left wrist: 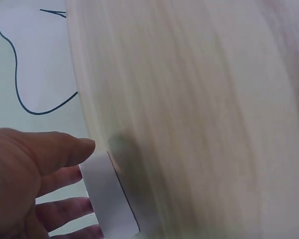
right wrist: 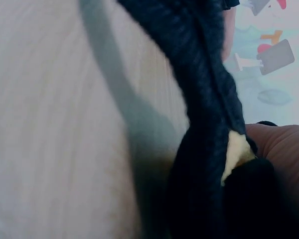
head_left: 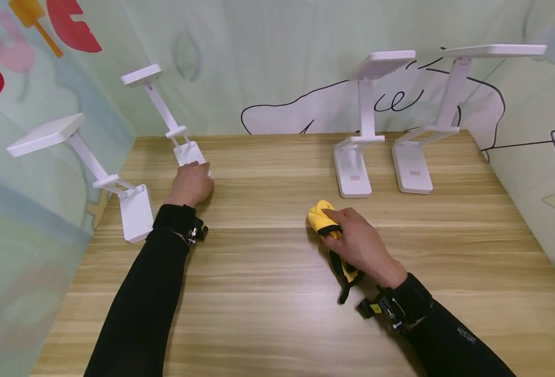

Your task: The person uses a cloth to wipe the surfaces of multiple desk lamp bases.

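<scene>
Left hand [head_left: 190, 183] pinches 1 white lamp [head_left: 162, 107] by its base [head_left: 189, 152]; right of that lamp, right hand [head_left: 359, 242] grips a yellow cloth [head_left: 321, 215]. Likely steadying for wiping; next calls for cloth to lamp.

Right grip [head_left: 362, 243] curled, arms [head_left: 141, 298] outstretched
</scene>
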Tool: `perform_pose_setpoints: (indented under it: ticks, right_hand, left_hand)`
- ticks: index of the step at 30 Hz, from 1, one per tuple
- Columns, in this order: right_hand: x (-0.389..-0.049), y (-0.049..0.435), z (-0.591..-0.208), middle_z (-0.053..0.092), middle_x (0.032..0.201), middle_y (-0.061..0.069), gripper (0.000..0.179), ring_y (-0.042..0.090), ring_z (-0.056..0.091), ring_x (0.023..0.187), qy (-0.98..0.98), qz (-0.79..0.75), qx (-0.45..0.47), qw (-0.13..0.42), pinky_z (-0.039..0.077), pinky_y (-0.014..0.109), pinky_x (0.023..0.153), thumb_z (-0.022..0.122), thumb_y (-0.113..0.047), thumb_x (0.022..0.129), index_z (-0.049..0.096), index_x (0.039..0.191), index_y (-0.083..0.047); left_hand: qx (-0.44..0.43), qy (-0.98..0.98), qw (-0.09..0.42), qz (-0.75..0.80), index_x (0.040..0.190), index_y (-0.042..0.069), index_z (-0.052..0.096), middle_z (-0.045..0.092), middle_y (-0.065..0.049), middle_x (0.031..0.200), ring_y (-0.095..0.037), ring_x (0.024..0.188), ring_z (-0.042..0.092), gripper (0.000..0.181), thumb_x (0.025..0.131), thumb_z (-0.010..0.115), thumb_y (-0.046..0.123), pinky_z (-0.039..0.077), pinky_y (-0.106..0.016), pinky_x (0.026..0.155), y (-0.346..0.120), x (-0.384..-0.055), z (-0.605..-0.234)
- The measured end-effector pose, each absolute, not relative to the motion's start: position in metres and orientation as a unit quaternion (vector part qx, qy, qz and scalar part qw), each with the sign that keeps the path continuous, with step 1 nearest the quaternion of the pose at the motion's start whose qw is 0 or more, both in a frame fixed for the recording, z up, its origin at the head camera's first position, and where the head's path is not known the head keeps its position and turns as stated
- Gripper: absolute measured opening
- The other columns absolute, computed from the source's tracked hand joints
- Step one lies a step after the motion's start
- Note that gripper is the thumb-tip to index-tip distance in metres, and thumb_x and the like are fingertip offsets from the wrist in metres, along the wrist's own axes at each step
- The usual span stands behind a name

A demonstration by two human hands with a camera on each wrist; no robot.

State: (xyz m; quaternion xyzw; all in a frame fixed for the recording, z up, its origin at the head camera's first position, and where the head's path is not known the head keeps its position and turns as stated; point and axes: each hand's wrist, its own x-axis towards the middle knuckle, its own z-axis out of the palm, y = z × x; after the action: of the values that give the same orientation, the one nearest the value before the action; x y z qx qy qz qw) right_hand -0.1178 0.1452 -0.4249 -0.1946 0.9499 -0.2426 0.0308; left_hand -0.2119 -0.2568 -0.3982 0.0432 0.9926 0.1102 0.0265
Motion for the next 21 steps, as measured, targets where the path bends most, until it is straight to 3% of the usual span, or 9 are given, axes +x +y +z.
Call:
perform_pose_setpoints:
  ticks: [4, 11, 21]
  right_hand:
    - [-0.118, 0.145, -0.425, 0.063, 0.126, 0.023, 0.067, 0.032, 0.063, 0.099, 0.95, -0.242, -0.196, 0.028, 0.056, 0.049, 0.08, 0.076, -0.017, 0.089, 0.056, 0.152, -0.007]
    - [-0.118, 0.145, -0.426, 0.065, 0.124, 0.022, 0.067, 0.032, 0.065, 0.101, 0.949, -0.242, -0.202, 0.017, 0.056, 0.049, 0.082, 0.076, -0.016, 0.088, 0.057, 0.151, -0.006]
    - [-0.117, 0.145, -0.426, 0.064, 0.124, 0.022, 0.067, 0.034, 0.065, 0.103, 0.949, -0.238, -0.208, 0.01, 0.056, 0.05, 0.082, 0.076, -0.017, 0.089, 0.056, 0.152, -0.007]
  left_hand:
    - [0.05, 0.993, 0.024, 0.109, 0.138, -0.011, 0.06, 0.065, -0.035, 0.129, -0.052, 0.117, 0.062, 0.046, 0.096, 0.051, 0.006, 0.048, -0.059, 0.105, -0.254, -0.209, -0.397]
    - [0.051, 0.992, 0.018, 0.118, 0.118, -0.013, 0.064, 0.067, -0.032, 0.113, -0.05, 0.105, 0.063, 0.031, 0.092, 0.055, 0.001, 0.049, -0.058, 0.097, -0.252, -0.205, -0.399]
    - [0.078, 0.992, 0.014, 0.102, 0.112, -0.011, 0.066, 0.069, -0.03, 0.11, -0.051, 0.1, 0.065, 0.026, 0.09, 0.056, -0.001, 0.052, -0.058, 0.092, -0.241, -0.195, -0.398]
